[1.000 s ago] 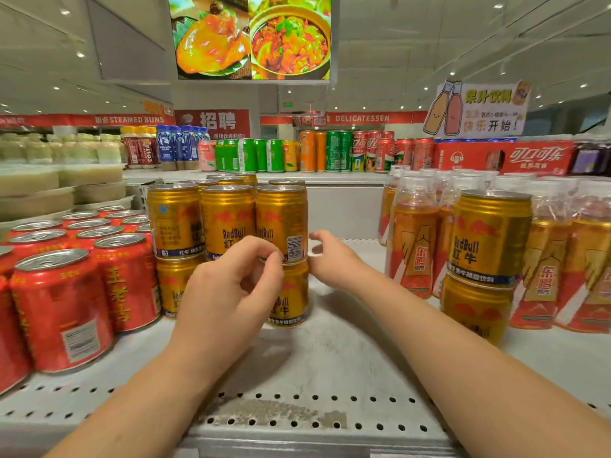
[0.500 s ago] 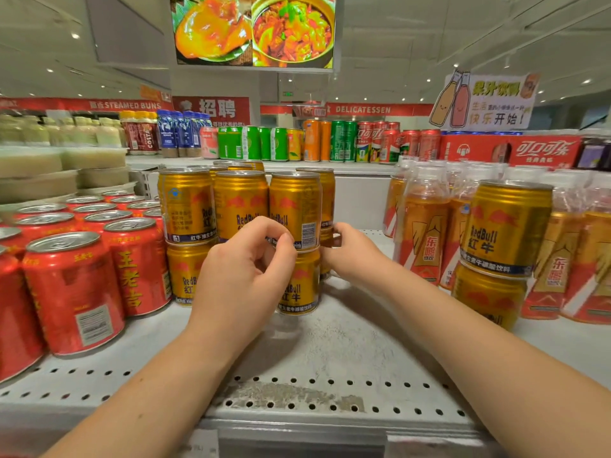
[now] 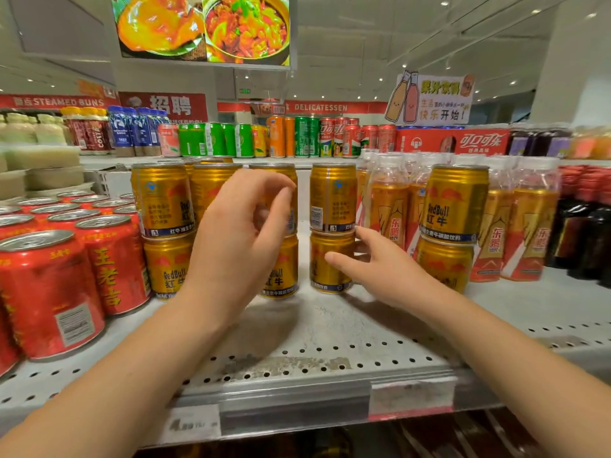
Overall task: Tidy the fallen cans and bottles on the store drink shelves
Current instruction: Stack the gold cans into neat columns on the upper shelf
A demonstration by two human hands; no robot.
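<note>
Far left, the red cans (image 3: 49,292) stand upright in rows, nothing toppled. Next, the gold can block (image 3: 162,200), stacked two high and looking settled. The left hand (image 3: 238,239) hangs in front of that block, fingers loosely curled and blurred, nothing seen in it; whether it touches a can, I cannot tell. Across a gap, a lone gold pair (image 3: 332,196) stands one on the other, and the right hand (image 3: 380,269) holds the lower gold can (image 3: 327,276), thumb on the front, fingers round the right side. That looks like the step in hand: closing this pair up to the block. Further right, the orange drink bottles (image 3: 386,206) stand upright, with another gold stack (image 3: 454,206) in front of them, probably still to be moved. Dark bottles (image 3: 588,226) close the row. No can or bottle lies on its side here, so the job looks well along. The shelf (image 3: 314,352) is grey perforated metal, scuffed at the front edge. Above hang a food picture board (image 3: 205,28), a red banner (image 3: 320,107) and a juice sign (image 3: 429,97), under a ceiling with spot lights
</note>
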